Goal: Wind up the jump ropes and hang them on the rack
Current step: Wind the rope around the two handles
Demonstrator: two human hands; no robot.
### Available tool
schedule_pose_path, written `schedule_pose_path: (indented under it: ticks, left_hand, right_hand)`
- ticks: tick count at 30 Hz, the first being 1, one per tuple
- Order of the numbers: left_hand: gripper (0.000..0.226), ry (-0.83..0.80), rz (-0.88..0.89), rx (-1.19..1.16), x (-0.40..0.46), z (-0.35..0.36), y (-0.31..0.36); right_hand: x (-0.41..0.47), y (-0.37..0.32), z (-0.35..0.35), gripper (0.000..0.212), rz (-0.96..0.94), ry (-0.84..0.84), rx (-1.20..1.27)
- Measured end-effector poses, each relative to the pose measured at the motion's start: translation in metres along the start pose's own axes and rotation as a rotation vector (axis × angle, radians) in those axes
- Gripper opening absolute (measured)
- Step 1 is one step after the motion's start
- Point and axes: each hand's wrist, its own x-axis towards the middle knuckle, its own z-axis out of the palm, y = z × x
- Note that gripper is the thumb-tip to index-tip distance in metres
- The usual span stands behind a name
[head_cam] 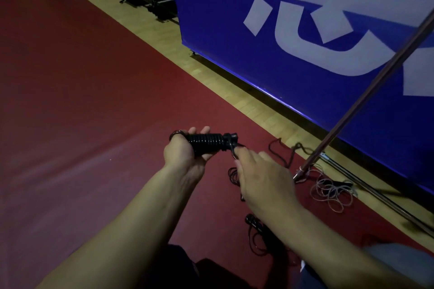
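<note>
The left hand (pixel 185 152) is gripping a black jump rope bundle (pixel 209 143): the handles are lying across its palm, with the cord wound in tight rings around them. The fingers are curling around the bundle from behind, and their tips are showing above it. A small loop of cord (pixel 176 133) is sticking out near the thumb side of this hand.

The right hand (pixel 263 176) is sitting just beside the right end of the bundle. Its fingertips are pinching the free cord end (pixel 234 150) that is coming out of the bundle's cap. The back of the hand is facing the camera, so how the other fingers are lying I cannot tell.

Below and behind the right hand, more dark cord (pixel 234 176) is lying loose on the red floor (pixel 82 101). Nearer to the person, under the right forearm, another black handle (pixel 251 219) with tangled cord is resting on the floor.

To the right of the right hand, a pale jump rope (pixel 333 191) is lying in loose loops on the floor. It is near the foot of a thin metal rack pole (pixel 366 98), which is standing tilted, rising up to the right. Beyond both hands, a big blue banner (pixel 234 19) with white characters is standing along a strip of wooden floor.
</note>
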Motion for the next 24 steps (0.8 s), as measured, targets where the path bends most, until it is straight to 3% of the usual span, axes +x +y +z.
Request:
schedule_pose_path:
  ticks: [3,6,8,10,14,17,21,24]
  left_hand:
    - [0.013,-0.033,-0.006,-0.049,-0.001,0.001,-0.003]
    - [0.012,-0.078,-0.048,-0.085,0.001,0.002,-0.008]
    - [0.013,-0.097,-0.106,-0.109,0.004,0.002,-0.010]
    - [0.014,-0.092,-0.128,-0.170,0.009,0.001,-0.009]
    - [0.018,-0.061,-0.085,-0.269,0.023,-0.001,-0.002]
    - [0.019,-0.073,-0.103,-0.278,0.025,0.000,-0.001]
    - [0.017,-0.082,-0.145,-0.286,0.017,0.001,-0.003]
    - [0.017,-0.116,-0.158,-0.316,0.011,0.003,0.002]
  right_hand:
    - [0.004,-0.004,0.008,0.014,0.289,-0.209,0.327]
    - [0.008,-0.012,0.016,0.034,0.741,-0.430,0.918]
    - [0.007,-0.015,0.018,0.042,0.874,-0.473,1.177]
    - [0.008,-0.013,0.017,0.041,0.871,-0.370,1.259]
    - [0.010,-0.011,0.006,0.029,0.757,-0.103,1.179]
    - [0.006,-0.013,0.006,0.029,0.708,-0.107,1.165]
    - [0.013,-0.002,0.007,0.009,0.605,-0.110,1.055]
    - [0.019,0.007,0.007,0.018,0.543,-0.176,1.092]
